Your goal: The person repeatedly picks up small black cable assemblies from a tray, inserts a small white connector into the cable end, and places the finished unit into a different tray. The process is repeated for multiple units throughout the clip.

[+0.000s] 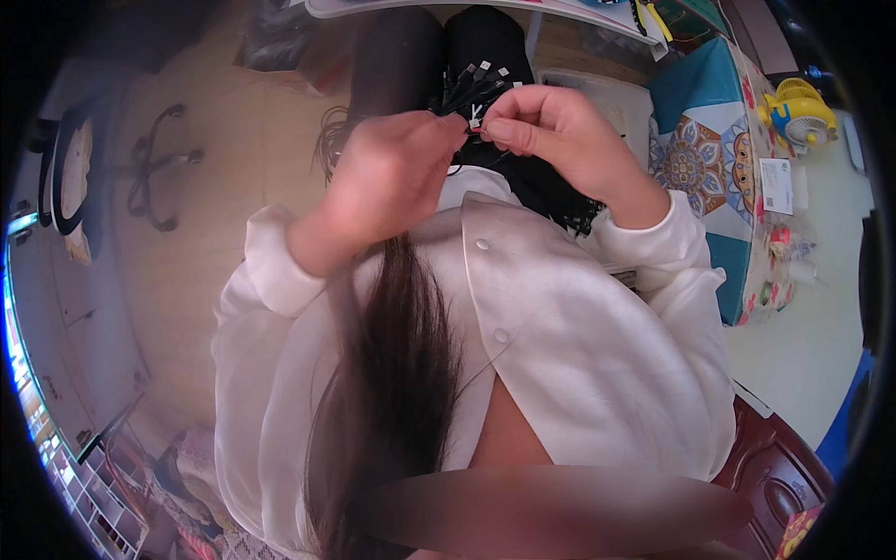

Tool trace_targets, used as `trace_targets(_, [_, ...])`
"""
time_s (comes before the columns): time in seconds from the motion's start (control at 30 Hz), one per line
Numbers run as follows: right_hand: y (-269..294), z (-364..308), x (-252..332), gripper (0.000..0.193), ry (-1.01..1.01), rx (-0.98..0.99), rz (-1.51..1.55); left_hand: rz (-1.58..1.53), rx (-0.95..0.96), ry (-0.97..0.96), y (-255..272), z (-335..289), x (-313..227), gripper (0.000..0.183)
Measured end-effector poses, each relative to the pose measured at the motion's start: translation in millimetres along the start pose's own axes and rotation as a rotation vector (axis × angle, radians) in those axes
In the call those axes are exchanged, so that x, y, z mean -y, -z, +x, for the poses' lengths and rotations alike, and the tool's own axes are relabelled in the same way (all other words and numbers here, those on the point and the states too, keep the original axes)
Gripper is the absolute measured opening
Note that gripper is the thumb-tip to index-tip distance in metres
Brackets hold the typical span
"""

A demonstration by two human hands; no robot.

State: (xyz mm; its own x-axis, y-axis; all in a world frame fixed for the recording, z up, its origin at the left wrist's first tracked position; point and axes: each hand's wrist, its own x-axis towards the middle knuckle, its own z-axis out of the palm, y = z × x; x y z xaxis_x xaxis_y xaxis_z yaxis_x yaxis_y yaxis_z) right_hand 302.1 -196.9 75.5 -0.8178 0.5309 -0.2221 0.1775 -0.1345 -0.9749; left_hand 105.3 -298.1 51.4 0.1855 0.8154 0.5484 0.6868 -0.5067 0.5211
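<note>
Over my lap, my left hand (397, 168) is closed in a pinch, knuckles up, with a thin black cable (455, 170) curving out beneath its fingers. Facing it, my right hand (560, 131) pinches with thumb and forefinger. The fingertips nearly meet around a thin cable end with a spot of red; its details are too small to tell. A small white connector (475, 121) shows in the gap between the hands. Just beyond them, a bundle of black cables (467, 89) with pale metal plugs lies across my dark trousers. More black cable ends (583, 217) hang beside my right forearm.
A white table edge (485, 5) crosses the top, with yellow-handled pliers (658, 21) at its right. To the right are a teal patterned box (695, 168) and a yellow fan (798, 114). A wheeled chair base (159, 168) stands on the floor at left.
</note>
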Motion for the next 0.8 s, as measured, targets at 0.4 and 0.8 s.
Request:
trace_targets(0.4, [3.7, 10.2, 3.3, 0.022, 1.108, -0.247, -1.134, -0.676, 0.121, 0.487, 9.3, 7.2, 0.7, 0.011])
trace_targets(0.8, [6.4, 4.3, 8.8, 0.029, 0.865, -0.206, -0.833, -1.031, 0.148, 0.679, 14.3, 6.0, 8.4, 0.014])
